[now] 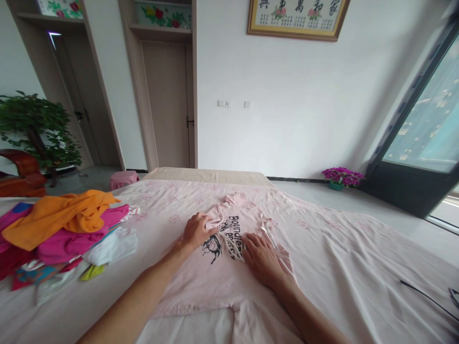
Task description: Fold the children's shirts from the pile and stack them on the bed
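A pale pink T-shirt (211, 286) with black lettering and a black drawing lies spread in front of me, its neck end pointing away. My left hand (199, 230) rests on its left side near the sleeve, fingers bent and thumb apart from them. On the right side of the print, my right hand (258, 255) lies flat with its fingers stretched out, covering part of the lettering. A thin whitish cord or strip of cloth runs over the print between both hands. The shirt's right sleeve edge stands slightly raised beyond my right hand.
Left of the shirt is a heap of clothes, with an orange garment (60, 215) on top and a white piece (114, 246) beside it. All lie on a pink flowered sheet (344, 267). A dark cable (426, 296) lies at the right. Beyond stand a pink stool (124, 179) and purple flowers (343, 176).
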The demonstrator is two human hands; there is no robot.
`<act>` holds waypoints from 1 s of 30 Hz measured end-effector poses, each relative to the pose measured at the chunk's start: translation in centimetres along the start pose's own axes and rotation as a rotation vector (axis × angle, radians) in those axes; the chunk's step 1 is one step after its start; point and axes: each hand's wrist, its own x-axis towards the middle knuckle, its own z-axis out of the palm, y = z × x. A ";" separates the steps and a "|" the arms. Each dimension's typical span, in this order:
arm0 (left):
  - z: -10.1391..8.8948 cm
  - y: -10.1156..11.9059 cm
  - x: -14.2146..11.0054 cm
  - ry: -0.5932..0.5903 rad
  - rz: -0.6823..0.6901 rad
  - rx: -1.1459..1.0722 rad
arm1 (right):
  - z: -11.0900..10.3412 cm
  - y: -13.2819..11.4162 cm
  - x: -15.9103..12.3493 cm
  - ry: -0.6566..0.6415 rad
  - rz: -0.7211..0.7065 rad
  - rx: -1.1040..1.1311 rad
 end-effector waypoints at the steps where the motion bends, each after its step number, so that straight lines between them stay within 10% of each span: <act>1: -0.1 0.4 -0.3 -0.016 0.038 0.031 | 0.1 0.1 0.0 0.003 -0.001 0.001; 7: -1.1 0.2 0.0 -0.072 -0.118 0.085 | 0.1 0.3 0.1 0.000 -0.011 -0.007; 19: -7.6 -8.7 5.8 0.117 -0.527 0.077 | 0.0 0.1 0.1 0.016 -0.007 -0.024; 30: 1.0 -4.3 -1.1 -0.212 -0.093 0.072 | 1.8 1.4 -0.2 -0.058 0.010 -0.124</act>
